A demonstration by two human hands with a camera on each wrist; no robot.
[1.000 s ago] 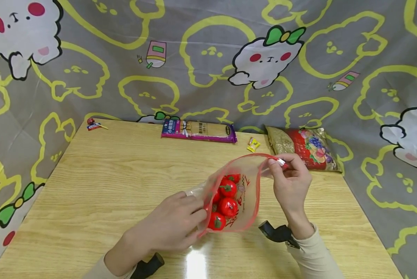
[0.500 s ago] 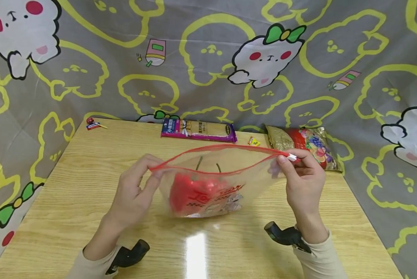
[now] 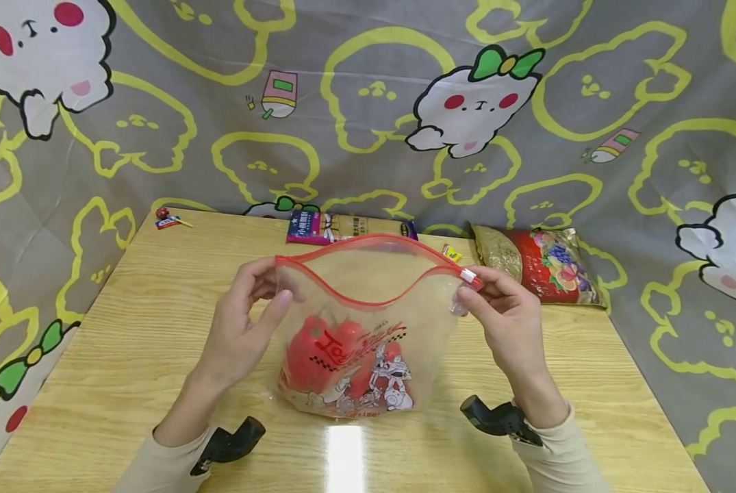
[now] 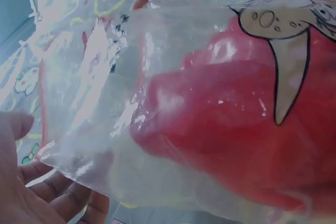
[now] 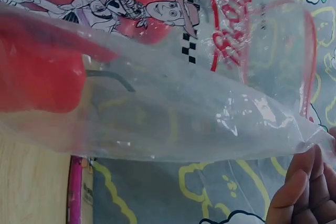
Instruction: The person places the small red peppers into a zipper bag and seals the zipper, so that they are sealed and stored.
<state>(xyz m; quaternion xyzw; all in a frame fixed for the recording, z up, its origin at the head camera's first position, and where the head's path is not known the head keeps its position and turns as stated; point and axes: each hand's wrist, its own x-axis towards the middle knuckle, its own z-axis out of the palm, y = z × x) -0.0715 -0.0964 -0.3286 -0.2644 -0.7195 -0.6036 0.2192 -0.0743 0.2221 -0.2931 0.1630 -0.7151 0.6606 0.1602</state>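
A clear zip bag with a red top edge and cartoon print hangs upright over the wooden table. Several red tomatoes lie in its bottom; they fill the left wrist view as a red mass and show at the left of the right wrist view. My left hand pinches the bag's top left corner. My right hand pinches the top right corner at the white zip slider. The bag's mouth stands open.
A purple noodle packet lies at the table's back edge, a red and gold snack bag at the back right, a small yellow sweet between them. A red lollipop lies at the back left corner. Cartoon-print cloth surrounds the table.
The bag went from lying on its side, mouth toward me, to hanging upright. My left hand moved from its lower side up to the top left corner, and the tomatoes slid to the bottom.
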